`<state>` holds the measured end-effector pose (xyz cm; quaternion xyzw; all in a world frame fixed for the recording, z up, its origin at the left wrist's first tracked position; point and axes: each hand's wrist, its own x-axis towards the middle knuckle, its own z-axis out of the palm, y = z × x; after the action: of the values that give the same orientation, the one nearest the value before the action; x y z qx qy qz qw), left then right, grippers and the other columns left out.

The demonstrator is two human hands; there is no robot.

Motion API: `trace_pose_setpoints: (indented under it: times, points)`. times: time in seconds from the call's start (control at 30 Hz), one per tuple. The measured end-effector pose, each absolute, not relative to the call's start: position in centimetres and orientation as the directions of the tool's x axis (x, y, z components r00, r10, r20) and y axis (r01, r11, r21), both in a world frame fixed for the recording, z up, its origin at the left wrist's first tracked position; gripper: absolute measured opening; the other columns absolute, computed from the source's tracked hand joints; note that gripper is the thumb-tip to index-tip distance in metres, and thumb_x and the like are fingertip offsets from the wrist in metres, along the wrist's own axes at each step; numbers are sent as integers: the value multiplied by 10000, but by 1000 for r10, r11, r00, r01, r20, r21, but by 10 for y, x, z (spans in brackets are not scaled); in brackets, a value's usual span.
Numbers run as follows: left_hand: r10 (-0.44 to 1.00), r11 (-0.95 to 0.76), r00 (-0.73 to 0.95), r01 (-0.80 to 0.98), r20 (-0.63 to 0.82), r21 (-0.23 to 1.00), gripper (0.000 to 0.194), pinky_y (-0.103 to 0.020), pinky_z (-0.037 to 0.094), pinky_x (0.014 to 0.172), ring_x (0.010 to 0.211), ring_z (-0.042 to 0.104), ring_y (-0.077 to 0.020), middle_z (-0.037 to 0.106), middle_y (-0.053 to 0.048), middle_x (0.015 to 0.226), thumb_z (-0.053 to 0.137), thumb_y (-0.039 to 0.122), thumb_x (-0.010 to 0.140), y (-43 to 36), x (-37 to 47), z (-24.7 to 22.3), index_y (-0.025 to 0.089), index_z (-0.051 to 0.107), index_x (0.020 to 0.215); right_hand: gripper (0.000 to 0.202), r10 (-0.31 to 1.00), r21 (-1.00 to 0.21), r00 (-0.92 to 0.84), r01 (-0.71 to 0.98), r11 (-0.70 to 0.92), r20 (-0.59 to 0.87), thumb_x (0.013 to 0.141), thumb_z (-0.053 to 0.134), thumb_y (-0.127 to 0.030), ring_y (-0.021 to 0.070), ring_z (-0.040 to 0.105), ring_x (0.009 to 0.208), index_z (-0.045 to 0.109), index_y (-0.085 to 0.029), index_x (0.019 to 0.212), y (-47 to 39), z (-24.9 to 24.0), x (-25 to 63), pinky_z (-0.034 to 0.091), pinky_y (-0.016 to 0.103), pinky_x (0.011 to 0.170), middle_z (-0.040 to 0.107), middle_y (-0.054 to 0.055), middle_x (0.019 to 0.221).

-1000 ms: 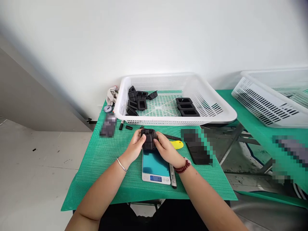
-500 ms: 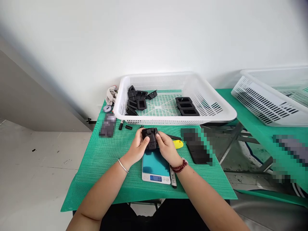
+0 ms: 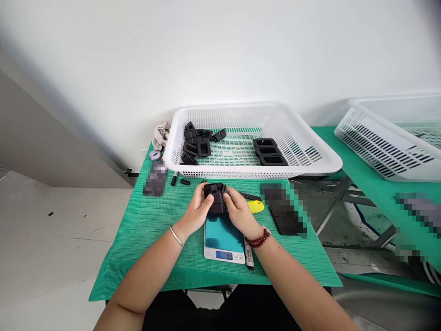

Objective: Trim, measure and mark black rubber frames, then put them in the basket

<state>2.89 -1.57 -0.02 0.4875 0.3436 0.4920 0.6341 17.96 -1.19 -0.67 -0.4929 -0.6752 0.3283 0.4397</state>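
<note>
A black plastic part (image 3: 216, 200) with a boxy body and a small raised tab is held above the far end of a digital scale (image 3: 224, 236). My left hand (image 3: 199, 205) grips its left side, thumb pressed on the face. My right hand (image 3: 239, 209) closes on the right edge, where a small dark piece sticks up by the thumb; I cannot tell whether it belongs to the part. The scale's display appears to read zero. A yellow-handled tool (image 3: 255, 206) lies just beyond my right hand, and a marker pen (image 3: 249, 254) lies along the scale's right side.
A white plastic basket (image 3: 237, 173) at the back holds a loose heap of black parts (image 3: 198, 142) on the left and three lined-up black frames (image 3: 269, 151) on the right. Dark blurred objects flank the green mat (image 3: 155, 248). Another basket (image 3: 386, 151) stands on the right table.
Both hands keep their hold on the black part, with only slight movement of the right fingers at its edge. The whole view has shifted a little.
</note>
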Motion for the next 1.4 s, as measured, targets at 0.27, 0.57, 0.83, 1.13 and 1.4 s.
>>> trace_pose_setpoints:
  times: [0.27,0.57,0.83,1.13,1.4]
  points:
    - [967,63,253,-314,19,947,408,-368,451,943,1112,527,-213,547,-64,1176,549,497,843,-15,27,-4,238,477,1150,262,929,-864,-191,346,366,317,947,351,-376,178,505,765,464,-221,769,-12,1,181,442,344,718,525,38,808]
    - [960,47,277,-289,36,956,412,-380,431,975,1140,518,-218,545,-70,1186,545,483,851,-14,25,-5,235,469,1170,243,924,-781,-145,496,378,355,949,318,-324,194,481,772,398,-227,740,-13,-6,178,386,392,790,511,36,781]
    - [975,42,221,-284,22,958,422,-366,476,912,1104,543,-229,569,-75,1137,525,521,849,-14,20,1,229,490,1152,353,957,-889,29,380,257,289,959,306,-435,150,383,629,333,-226,676,-16,-1,180,330,300,620,397,-10,661]
    - [980,49,197,-308,14,950,392,-345,495,871,1122,543,-226,559,-65,1196,530,508,851,-12,18,3,245,494,1141,306,955,-922,-178,269,278,236,958,323,-409,167,479,753,465,-221,763,-15,2,178,420,316,713,517,26,790]
    - [961,8,273,-193,46,981,418,-369,430,967,1162,498,-224,520,-70,1212,528,490,857,-14,17,-3,253,444,1191,167,901,-712,-197,556,428,387,904,398,-239,201,477,787,443,-217,745,-14,-1,179,385,376,756,562,48,789]
